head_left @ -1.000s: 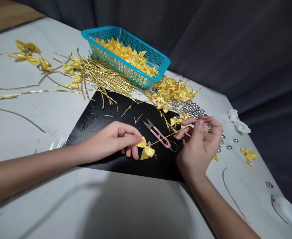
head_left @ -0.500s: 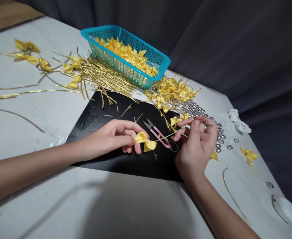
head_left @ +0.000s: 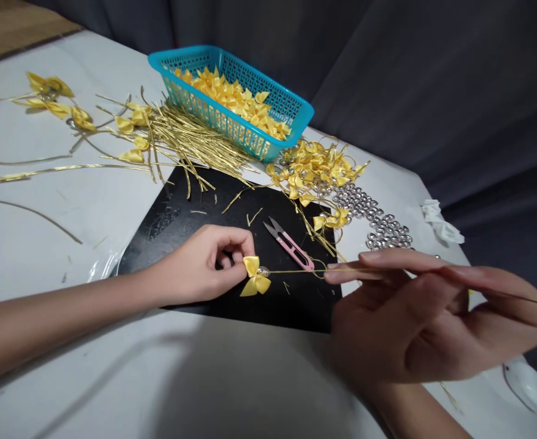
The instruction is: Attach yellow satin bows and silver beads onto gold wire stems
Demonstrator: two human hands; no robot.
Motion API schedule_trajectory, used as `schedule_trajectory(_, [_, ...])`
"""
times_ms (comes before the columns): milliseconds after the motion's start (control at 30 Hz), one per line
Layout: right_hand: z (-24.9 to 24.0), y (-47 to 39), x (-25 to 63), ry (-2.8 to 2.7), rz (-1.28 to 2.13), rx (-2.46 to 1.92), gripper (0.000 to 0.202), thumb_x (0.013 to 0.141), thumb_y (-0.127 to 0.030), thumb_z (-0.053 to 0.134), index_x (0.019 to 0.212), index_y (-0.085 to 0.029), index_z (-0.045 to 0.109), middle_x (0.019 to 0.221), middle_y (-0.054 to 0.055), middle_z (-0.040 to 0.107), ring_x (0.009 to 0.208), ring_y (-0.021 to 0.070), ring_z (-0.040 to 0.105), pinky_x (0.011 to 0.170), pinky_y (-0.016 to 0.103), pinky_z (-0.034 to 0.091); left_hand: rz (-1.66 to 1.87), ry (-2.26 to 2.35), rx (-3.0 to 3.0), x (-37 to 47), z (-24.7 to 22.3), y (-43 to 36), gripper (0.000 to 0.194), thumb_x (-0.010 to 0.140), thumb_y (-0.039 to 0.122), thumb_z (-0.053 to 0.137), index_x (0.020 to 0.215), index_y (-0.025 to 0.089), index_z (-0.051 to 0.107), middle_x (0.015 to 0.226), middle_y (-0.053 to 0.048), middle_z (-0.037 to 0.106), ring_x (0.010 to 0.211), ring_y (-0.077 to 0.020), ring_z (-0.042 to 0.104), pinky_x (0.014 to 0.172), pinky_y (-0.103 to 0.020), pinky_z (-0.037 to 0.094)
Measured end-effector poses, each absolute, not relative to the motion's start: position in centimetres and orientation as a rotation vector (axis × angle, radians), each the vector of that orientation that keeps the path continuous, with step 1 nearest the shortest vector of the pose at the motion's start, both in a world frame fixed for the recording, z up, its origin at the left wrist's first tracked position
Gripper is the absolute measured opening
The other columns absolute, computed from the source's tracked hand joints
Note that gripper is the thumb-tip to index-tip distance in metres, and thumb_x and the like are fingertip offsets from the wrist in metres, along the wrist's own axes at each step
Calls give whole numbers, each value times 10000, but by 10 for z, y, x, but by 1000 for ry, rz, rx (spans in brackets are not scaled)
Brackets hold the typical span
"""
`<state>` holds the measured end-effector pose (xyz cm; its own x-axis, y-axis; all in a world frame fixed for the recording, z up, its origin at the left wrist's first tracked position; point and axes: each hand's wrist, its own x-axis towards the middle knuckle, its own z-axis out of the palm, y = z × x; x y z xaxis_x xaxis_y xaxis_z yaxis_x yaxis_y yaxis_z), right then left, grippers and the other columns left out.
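Note:
My left hand (head_left: 213, 262) is closed in a pinch on a yellow ribbon bow (head_left: 255, 285), held over the black mat. A silver bead (head_left: 263, 272) sits against the bow's right side. From there a thin gold cord (head_left: 302, 271) runs taut to the right, across the fingers of my right hand (head_left: 415, 323). That hand grips the cord, and a stretch of it shows beyond the fingertips near the right edge. Beneath the cord, pink thread snips (head_left: 291, 247) lie on the black mat (head_left: 195, 198), with a loop of gold cord by their handle.
A blue basket (head_left: 305, 119) of yellow bows stands at the back. Before it lies a bundle of gold cords (head_left: 199, 140). Finished-looking bows (head_left: 318, 164) are heaped beside silver beads (head_left: 387, 231). More corded bows (head_left: 49, 85) lie left; a white object (head_left: 531, 390) sits at right.
My right hand has moved right and closer to the camera, drawing the cord straight. The bow has shifted slightly left and turned, and its silver bead now shows.

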<state>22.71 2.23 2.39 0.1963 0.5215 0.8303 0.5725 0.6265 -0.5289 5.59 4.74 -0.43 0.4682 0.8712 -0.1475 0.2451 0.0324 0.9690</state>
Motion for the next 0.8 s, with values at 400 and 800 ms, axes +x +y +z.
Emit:
schedule_trajectory(400, [6, 29, 217, -1049, 1274, -1375, 158, 897, -344, 454, 865, -214, 369, 979, 18, 634, 530, 87, 665, 443, 167, 514, 788, 932, 1272, 54, 1, 51, 176, 621, 137, 567, 541, 177, 415, 617, -10, 637, 491, -78, 526, 463, -180, 446])
schedule_trajectory(800, [2, 30, 219, -906, 1565, -1380, 246, 832, -394, 555, 879, -207, 402, 901, 2, 633, 520, 82, 637, 469, 195, 536, 755, 823, 1272, 52, -5, 50, 203, 631, 83, 568, 551, 176, 406, 718, -40, 715, 670, -136, 645, 576, -195, 462])
